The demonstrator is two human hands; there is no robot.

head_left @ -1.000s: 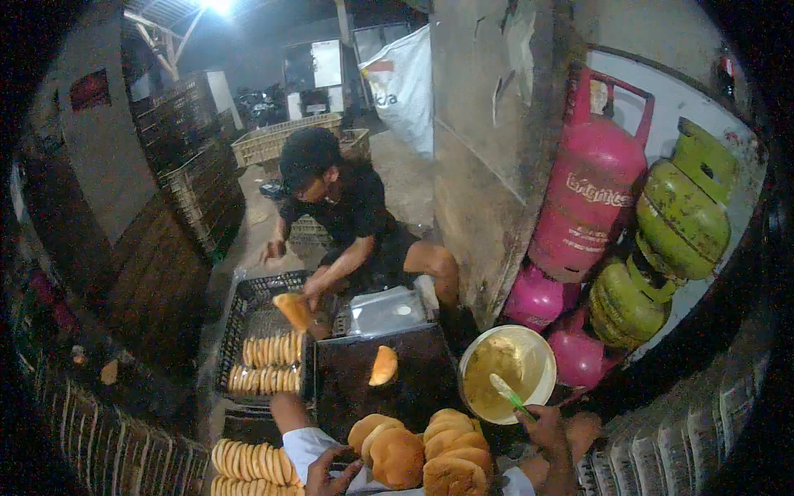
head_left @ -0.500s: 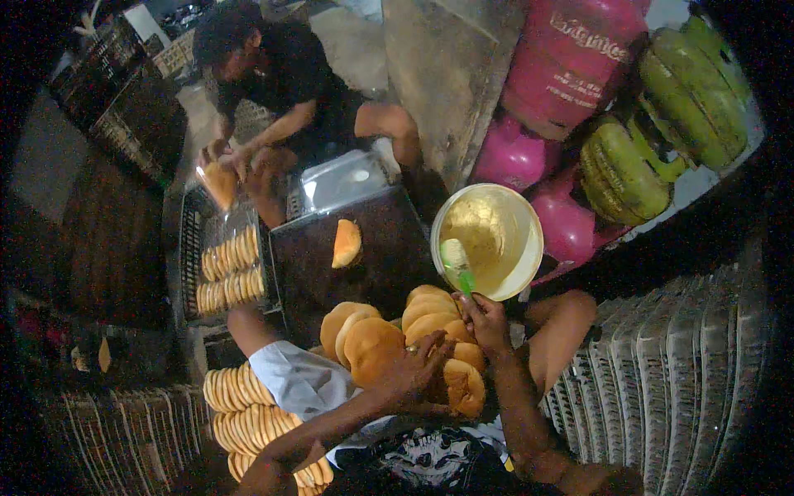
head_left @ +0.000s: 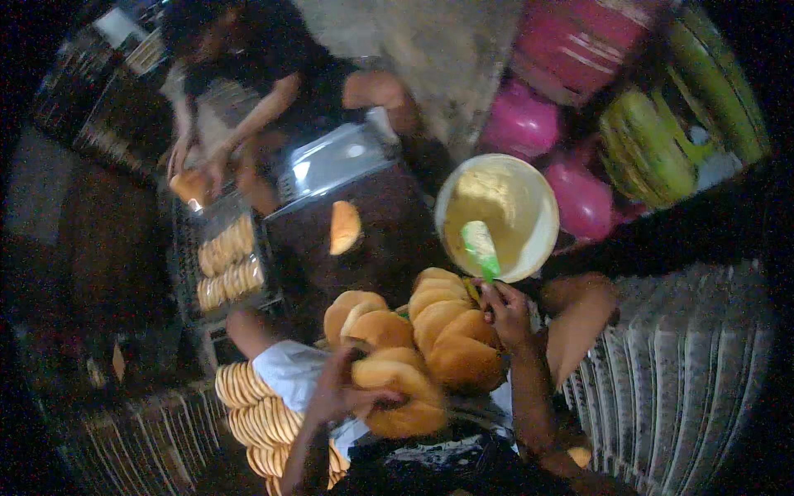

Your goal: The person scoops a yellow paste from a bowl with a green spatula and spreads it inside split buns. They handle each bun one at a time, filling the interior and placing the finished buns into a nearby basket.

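My left hand grips a round golden bun close to my lap, its thumb laid over the bread; motion blurs the bun's edges. In my right hand is a green spatula, its blade coated with pale cream. The blade is over the near side of a round white bucket with yellowish cream inside. Between my hands and just beyond them lie two overlapping rows of buns. One half-moon bun rests by itself on the dark tabletop.
Across from me a person handles a wrapped bun above a crate of packed buns. A clear plastic lid lies on the table. Stacked buns are at my left; pink gas cylinders and grey racks at right.
My left hand has moved left and nearer me, now with a bun in it, away from the right row. The spatula stays in my right hand. The other person's hands have lowered toward the crate.
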